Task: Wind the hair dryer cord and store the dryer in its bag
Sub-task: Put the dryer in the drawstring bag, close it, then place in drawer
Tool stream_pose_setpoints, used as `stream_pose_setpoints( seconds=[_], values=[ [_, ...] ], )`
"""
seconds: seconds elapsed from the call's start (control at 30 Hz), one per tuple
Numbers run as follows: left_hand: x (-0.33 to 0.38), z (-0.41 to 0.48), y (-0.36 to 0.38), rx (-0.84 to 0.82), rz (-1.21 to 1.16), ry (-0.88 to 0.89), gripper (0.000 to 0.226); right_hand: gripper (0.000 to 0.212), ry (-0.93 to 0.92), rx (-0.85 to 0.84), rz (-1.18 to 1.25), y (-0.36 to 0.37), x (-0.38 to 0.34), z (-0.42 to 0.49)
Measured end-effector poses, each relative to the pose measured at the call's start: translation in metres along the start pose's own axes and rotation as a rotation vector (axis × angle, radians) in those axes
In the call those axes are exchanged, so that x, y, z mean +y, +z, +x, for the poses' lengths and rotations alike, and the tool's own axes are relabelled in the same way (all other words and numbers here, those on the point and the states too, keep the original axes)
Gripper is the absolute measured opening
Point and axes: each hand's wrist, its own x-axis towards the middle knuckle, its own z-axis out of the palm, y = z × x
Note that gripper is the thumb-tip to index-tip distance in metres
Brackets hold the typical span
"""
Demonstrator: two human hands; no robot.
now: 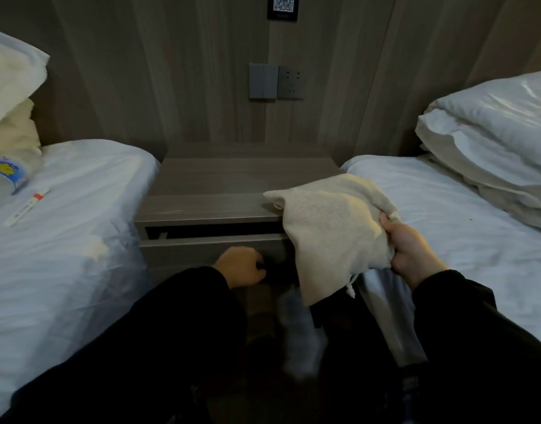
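- Head view: the right hand (412,249), at four o'clock in the frame, grips a beige cloth drawstring bag (327,221) near its mouth, with the thumb on top and the fingers curled under the gathered fabric.
- From that grip the bag stretches toward eleven o'clock. Its far end rests on the right front corner of the grey wood-grain nightstand (220,182), and its white drawstring (350,287) dangles at the hand's eight o'clock.
- Neither the hair dryer nor its cord shows anywhere. The bag looks plump, so the dryer is probably already inside, though nothing here confirms it.
- The left hand (240,267), at six o'clock below the nightstand top, has its fingers curled at the lower edge of the grey drawer front (214,246), which stands slightly ajar. Shadow hides whether they hold that edge or nothing.
- Judged step: winding and bagging appear done, and putting the bag away is in hand.
- The next move likely calls for the left hand to draw the drawer wider. The right hand would then lift the bag clear of the top and lower it into the opening at its nine o'clock, perhaps after cinching the drawstring.
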Motion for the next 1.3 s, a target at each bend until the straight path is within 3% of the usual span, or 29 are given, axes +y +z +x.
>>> stream_pose_setpoints(
  seconds=[0.1, 0.17, 0.23, 0.3, 0.37, 0.43, 0.57, 0.67, 0.8, 0.93, 1.1, 1.2, 1.3],
  values=[
    [0.004, -0.021, -0.014, -0.262, -0.223, 0.030, 0.030, 0.031, -0.003, -0.066, 0.015, -0.001, -0.001, 0.003],
    [0.008, -0.036, -0.032, -0.419, -0.678, -0.045, 0.032, 0.030, 0.000, -0.099, 0.008, -0.001, -0.001, 0.005],
    [0.003, -0.042, -0.052, -0.335, -1.112, -0.131, 0.039, 0.026, 0.030, -0.112, 0.013, 0.000, -0.001, 0.007],
    [-0.006, -0.039, -0.065, -0.238, -1.380, -0.277, 0.055, 0.020, 0.083, -0.137, 0.030, 0.004, -0.001, 0.006],
    [-0.009, -0.036, -0.066, -0.333, -1.524, -0.354, 0.076, 0.022, 0.156, -0.192, 0.024, 0.010, -0.001, 0.002],
    [0.002, -0.035, -0.060, -0.483, -1.625, -0.321, 0.083, 0.023, 0.232, -0.217, -0.054, 0.018, 0.003, -0.005],
    [0.023, -0.034, -0.044, -0.352, -1.825, -0.522, 0.066, 0.021, 0.370, -0.194, -0.318, 0.024, 0.016, -0.013],
    [0.016, -0.028, -0.042, -0.318, -1.802, -0.576, 0.051, 0.022, 0.452, -0.144, -0.359, 0.027, 0.016, -0.011],
    [0.005, -0.010, -0.050, -0.251, -1.587, -0.665, 0.036, 0.015, 0.429, -0.109, -0.368, 0.047, 0.021, 0.000],
    [-0.007, 0.013, -0.034, -0.258, -1.533, -0.661, 0.041, 0.017, 0.478, -0.088, -0.442, 0.069, 0.038, 0.022],
    [-0.023, 0.026, -0.014, -0.206, -1.584, -0.645, 0.031, 0.020, 0.492, -0.132, -0.470, 0.089, 0.060, 0.051],
    [-0.032, 0.033, -0.009, -0.203, -1.515, -0.658, 0.026, 0.032, 0.481, -0.211, -0.451, 0.092, 0.072, 0.064],
    [-0.039, 0.037, -0.003, -0.224, -1.403, -0.674, 0.039, 0.039, 0.493, -0.273, -0.515, 0.089, 0.079, 0.075]
  ],
)
